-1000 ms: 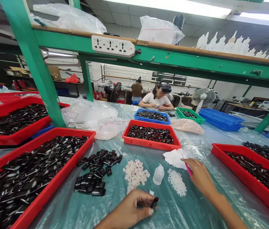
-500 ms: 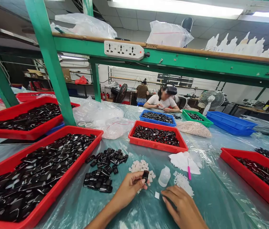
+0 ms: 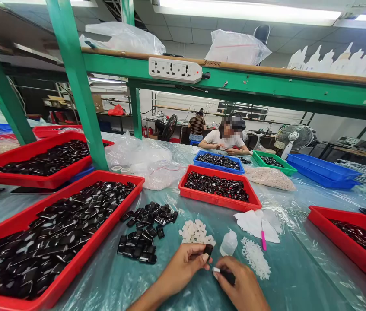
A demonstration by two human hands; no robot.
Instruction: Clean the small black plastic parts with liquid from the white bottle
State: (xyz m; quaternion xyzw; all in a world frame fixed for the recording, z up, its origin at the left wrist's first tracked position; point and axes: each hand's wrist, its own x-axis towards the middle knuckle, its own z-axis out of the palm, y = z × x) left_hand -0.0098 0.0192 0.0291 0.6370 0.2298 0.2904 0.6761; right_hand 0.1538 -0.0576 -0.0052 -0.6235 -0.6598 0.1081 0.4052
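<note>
My left hand (image 3: 183,270) pinches a small black plastic part (image 3: 208,250) between thumb and fingers, low in the middle of the view. My right hand (image 3: 243,285) sits just right of it, holding a small white square piece (image 3: 216,269) at its fingertips, close to the black part. Directly behind the hands lie a pile of white square pieces (image 3: 195,233), a small clear squeeze bottle (image 3: 228,243) and a heap of tiny white bits (image 3: 256,258). A loose pile of black parts (image 3: 145,231) lies to the left.
A big red tray (image 3: 72,263) full of black parts is at my left, another red tray (image 3: 219,201) ahead, one more red tray (image 3: 341,235) at right. A pink tool (image 3: 263,240) rests on white cloth (image 3: 254,220). A person (image 3: 226,136) works across the plastic-covered table. Green shelf posts (image 3: 79,86) stand left.
My right hand left the pink tool, came back beside my left hand and picked up a white square piece. My left hand lifted the black part toward it. The view shifted left.
</note>
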